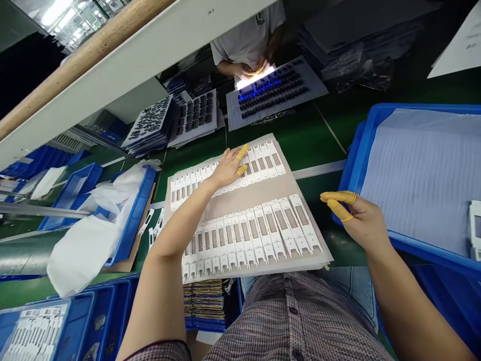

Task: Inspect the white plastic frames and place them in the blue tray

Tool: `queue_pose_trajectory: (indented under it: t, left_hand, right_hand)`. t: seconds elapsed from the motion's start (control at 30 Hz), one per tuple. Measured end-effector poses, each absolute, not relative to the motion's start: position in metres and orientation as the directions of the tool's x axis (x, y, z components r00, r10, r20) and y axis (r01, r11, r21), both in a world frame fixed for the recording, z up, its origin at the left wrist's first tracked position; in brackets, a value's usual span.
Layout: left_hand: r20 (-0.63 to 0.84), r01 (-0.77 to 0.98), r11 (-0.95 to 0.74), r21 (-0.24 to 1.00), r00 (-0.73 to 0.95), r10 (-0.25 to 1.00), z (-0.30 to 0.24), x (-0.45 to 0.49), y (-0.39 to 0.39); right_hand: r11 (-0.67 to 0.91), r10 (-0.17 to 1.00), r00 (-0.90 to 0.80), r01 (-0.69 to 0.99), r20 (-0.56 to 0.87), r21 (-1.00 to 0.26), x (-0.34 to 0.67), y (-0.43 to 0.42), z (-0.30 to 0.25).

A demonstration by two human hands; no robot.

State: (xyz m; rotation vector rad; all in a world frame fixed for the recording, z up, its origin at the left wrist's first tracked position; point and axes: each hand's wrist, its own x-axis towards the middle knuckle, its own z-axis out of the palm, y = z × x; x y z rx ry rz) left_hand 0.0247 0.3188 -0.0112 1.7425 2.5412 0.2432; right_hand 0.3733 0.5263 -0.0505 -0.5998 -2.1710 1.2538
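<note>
A grey cardboard sheet [259, 193] lies in front of me on the green table, carrying two rows of several white plastic frame parts [248, 233]. My left hand [230, 166], with yellow finger cots, rests flat on the far row [263, 163], fingers stretched out. My right hand [356, 213], also with yellow cots on thumb and finger, hovers just off the sheet's right edge, beside the blue bin [361, 150]. Its thumb and forefinger are close together, and I see nothing between them.
The blue bin on the right holds a grey liner. Blue bins [128, 220] with white bags stand at left. Another bin [48, 326] at bottom left holds white parts. Trays of dark parts [274, 90] lie across the table, where another person [248, 35] works.
</note>
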Motion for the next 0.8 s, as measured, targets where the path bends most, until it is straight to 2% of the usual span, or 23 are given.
queue_pose_trajectory:
  t: [0.23,0.5,0.67,0.8]
  left_hand:
    - [0.045,0.938,0.291,0.188,-0.305,0.951,-0.013,0.029,0.348]
    - [0.049,0.948,0.277,0.155,-0.287,0.957,-0.011,0.036,0.367]
    - [-0.006,0.955,0.207,0.212,-0.210,0.978,-0.013,0.042,0.383]
    - [0.120,0.935,0.205,0.289,-0.247,0.961,-0.003,0.043,0.370]
  right_hand:
    - [0.464,0.602,-0.755,0.064,0.261,-0.884,0.373,0.527,-0.051]
    - [0.425,0.633,-0.740,0.087,0.227,-0.901,0.370,0.523,-0.042]
    - [0.396,0.637,-0.747,0.102,0.193,-0.912,0.369,0.520,-0.038]
    - [0.391,0.627,-0.755,0.088,0.195,-0.916,0.372,0.520,-0.041]
